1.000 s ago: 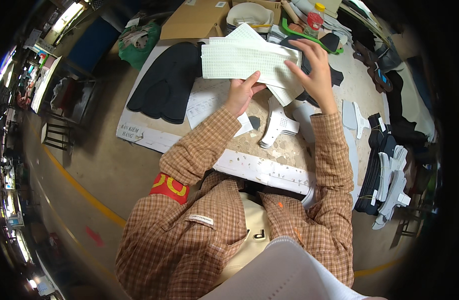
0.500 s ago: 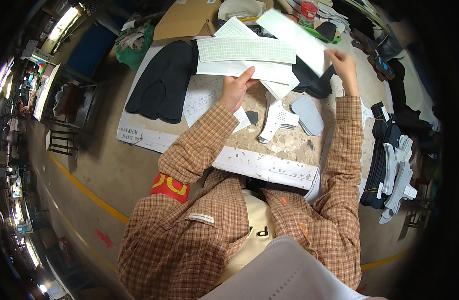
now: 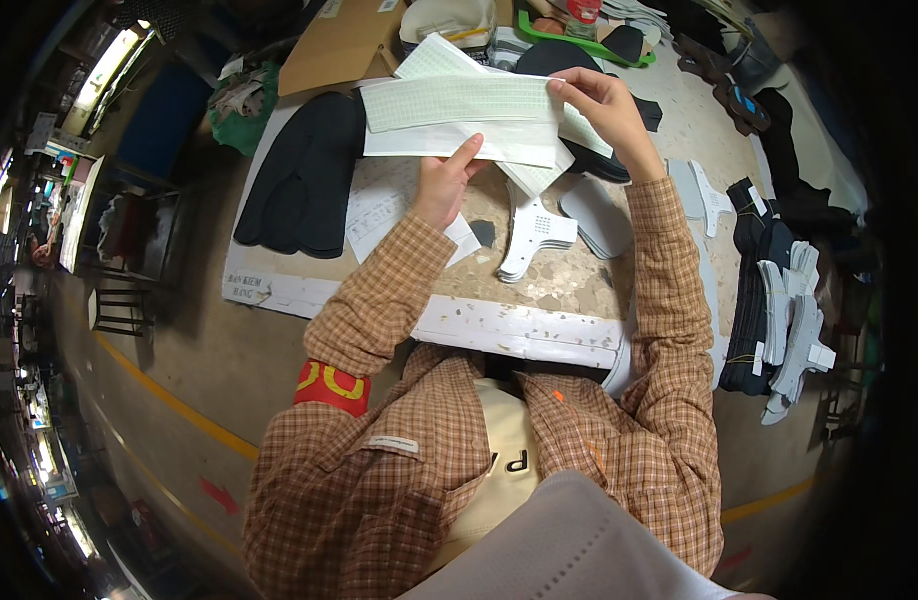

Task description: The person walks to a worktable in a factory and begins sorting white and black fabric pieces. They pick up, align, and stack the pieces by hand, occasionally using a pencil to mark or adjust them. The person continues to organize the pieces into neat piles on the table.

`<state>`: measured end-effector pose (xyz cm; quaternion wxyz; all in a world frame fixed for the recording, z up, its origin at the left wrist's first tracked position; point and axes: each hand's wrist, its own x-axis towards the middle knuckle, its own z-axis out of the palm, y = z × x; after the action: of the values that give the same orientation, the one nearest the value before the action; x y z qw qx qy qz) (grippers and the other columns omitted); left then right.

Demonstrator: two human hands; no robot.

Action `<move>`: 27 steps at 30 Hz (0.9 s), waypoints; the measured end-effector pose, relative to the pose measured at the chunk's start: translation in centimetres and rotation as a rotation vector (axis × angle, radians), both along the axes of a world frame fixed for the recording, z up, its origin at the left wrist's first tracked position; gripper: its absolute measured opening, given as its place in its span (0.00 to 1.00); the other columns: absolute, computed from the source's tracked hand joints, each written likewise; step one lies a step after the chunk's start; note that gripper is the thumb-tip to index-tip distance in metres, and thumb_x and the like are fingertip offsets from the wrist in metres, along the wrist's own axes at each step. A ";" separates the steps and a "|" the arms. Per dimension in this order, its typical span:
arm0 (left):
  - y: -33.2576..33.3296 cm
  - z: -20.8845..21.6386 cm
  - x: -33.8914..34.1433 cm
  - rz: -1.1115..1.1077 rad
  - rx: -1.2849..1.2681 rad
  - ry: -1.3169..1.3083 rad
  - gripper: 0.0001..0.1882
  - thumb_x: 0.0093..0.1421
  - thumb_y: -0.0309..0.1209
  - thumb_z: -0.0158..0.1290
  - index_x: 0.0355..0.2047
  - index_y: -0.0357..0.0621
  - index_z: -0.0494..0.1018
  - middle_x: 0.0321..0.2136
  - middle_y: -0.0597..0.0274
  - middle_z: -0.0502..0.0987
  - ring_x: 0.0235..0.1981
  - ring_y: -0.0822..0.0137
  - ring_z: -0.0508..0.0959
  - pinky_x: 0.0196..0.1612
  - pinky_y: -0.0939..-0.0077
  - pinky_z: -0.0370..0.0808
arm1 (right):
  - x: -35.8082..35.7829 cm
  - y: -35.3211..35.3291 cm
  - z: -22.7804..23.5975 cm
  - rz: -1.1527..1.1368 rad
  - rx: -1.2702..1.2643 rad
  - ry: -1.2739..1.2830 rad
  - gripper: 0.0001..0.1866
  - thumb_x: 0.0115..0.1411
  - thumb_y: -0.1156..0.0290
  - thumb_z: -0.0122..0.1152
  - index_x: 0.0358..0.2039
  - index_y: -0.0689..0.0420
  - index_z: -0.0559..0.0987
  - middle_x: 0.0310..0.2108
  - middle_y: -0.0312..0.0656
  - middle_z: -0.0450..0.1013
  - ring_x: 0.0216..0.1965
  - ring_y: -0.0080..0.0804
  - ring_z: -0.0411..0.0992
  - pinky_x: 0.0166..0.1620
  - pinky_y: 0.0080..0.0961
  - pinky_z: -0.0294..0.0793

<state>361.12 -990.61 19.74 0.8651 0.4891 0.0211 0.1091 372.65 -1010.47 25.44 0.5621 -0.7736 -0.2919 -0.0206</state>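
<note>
Over the table, both hands hold a fanned bunch of pale green-white sheets (image 3: 459, 105) covered in small printed grids, probably label sheets. My left hand (image 3: 447, 185) grips the lower edge, its thumb on top and its fingers underneath. Thumb and fingertips of my right hand (image 3: 604, 108) pinch the upper right corner of the front sheets. Other sheets stick out behind at an angle. Below them lie a stack of white T-shaped pieces with small holes (image 3: 532, 235) and grey rounded pieces (image 3: 594, 215), partly hidden by the right sleeve.
A stack of black shaped pieces (image 3: 304, 180) lies at the left, beside a handwritten paper (image 3: 374, 215). A cardboard box (image 3: 339, 45), a white tub (image 3: 444, 20) and a green tray (image 3: 579, 42) stand at the back. Bundled black and grey pieces (image 3: 749, 290) line the right side.
My right hand has moved left, from a sheet held out at the right to the corner of the bunch. That separate sheet no longer sticks out at the upper right.
</note>
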 end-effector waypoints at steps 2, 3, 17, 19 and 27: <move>0.0 0.0 0.0 -0.013 0.022 -0.023 0.24 0.60 0.22 0.50 0.56 0.38 0.58 0.45 0.53 0.72 0.46 0.67 0.74 0.47 0.74 0.75 | 0.3 -0.3 0.1 -0.022 0.104 0.002 0.12 0.58 0.64 0.61 0.35 0.59 0.81 0.28 0.31 0.74 0.33 0.17 0.68 0.39 0.16 0.68; 0.0 0.1 0.0 -0.016 0.039 -0.055 0.27 0.60 0.21 0.50 0.58 0.40 0.55 0.46 0.53 0.71 0.47 0.67 0.73 0.47 0.74 0.75 | 0.5 -0.6 0.3 -0.047 0.220 0.044 0.12 0.58 0.64 0.61 0.36 0.59 0.81 0.29 0.30 0.74 0.32 0.17 0.68 0.37 0.15 0.67; 1.1 0.3 0.3 0.024 -0.181 -0.170 0.36 0.58 0.14 0.45 0.61 0.54 0.44 0.49 0.55 0.66 0.49 0.68 0.71 0.50 0.74 0.73 | 2.6 -5.7 2.2 -0.159 0.935 0.230 0.11 0.57 0.73 0.62 0.39 0.62 0.75 0.35 0.38 0.74 0.34 0.20 0.73 0.36 0.14 0.75; 1.2 0.2 0.3 0.015 -0.182 -0.165 0.36 0.58 0.14 0.45 0.61 0.55 0.44 0.49 0.55 0.65 0.49 0.68 0.70 0.50 0.74 0.73 | 2.5 -5.3 2.0 -0.123 0.907 0.237 0.12 0.57 0.73 0.62 0.40 0.63 0.75 0.35 0.38 0.74 0.34 0.21 0.72 0.36 0.14 0.74; 1.3 0.5 0.3 0.025 -0.210 -0.172 0.36 0.58 0.17 0.47 0.61 0.55 0.44 0.50 0.55 0.64 0.50 0.68 0.69 0.53 0.71 0.71 | 1.7 -3.1 1.4 -0.171 0.814 0.260 0.13 0.58 0.73 0.61 0.43 0.64 0.75 0.37 0.38 0.75 0.36 0.18 0.71 0.39 0.14 0.72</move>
<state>361.40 -989.30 20.21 0.9088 0.3843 -0.0355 0.1588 374.31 -1013.54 26.83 0.8496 -0.5065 -0.1219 -0.0829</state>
